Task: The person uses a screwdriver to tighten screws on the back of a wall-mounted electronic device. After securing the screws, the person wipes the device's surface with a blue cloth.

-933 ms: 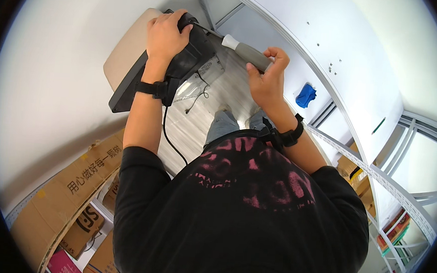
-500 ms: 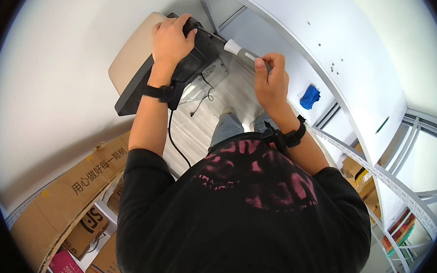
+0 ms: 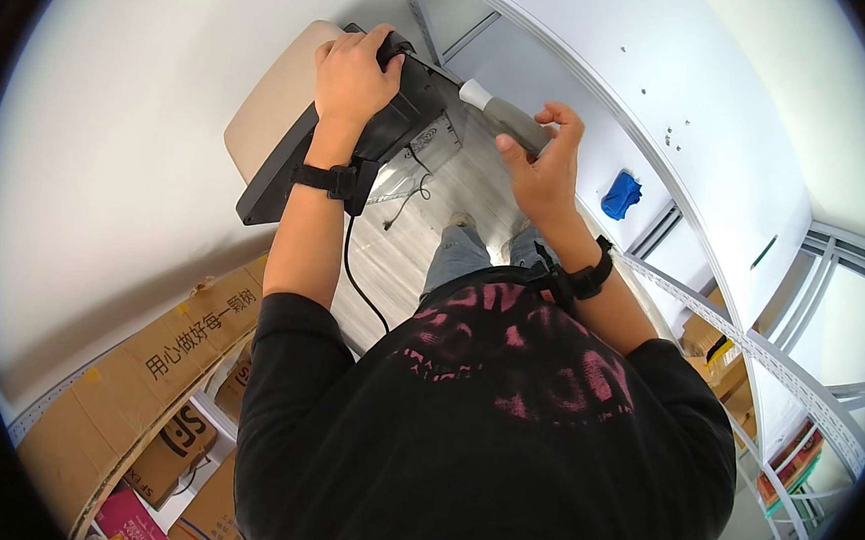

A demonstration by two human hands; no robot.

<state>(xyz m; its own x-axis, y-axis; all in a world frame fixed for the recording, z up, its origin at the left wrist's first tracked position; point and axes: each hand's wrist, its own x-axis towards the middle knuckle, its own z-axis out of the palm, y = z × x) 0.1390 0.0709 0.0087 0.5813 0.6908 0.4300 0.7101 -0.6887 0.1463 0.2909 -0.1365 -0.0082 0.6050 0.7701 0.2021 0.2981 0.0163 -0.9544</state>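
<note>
Dark Chinese characters (image 3: 201, 335) are printed on the brown cardboard (image 3: 112, 414), below the left hand (image 3: 355, 77); large black letters (image 3: 183, 435) stand on a carton (image 3: 160, 471) further below.

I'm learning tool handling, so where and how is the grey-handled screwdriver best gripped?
I'd take the grey-handled screwdriver around the rear of its handle, coming from the person's right and closing on opposite sides. That thick end slants toward the right hand, while the thin shaft points the other way, at the black housing.
</note>
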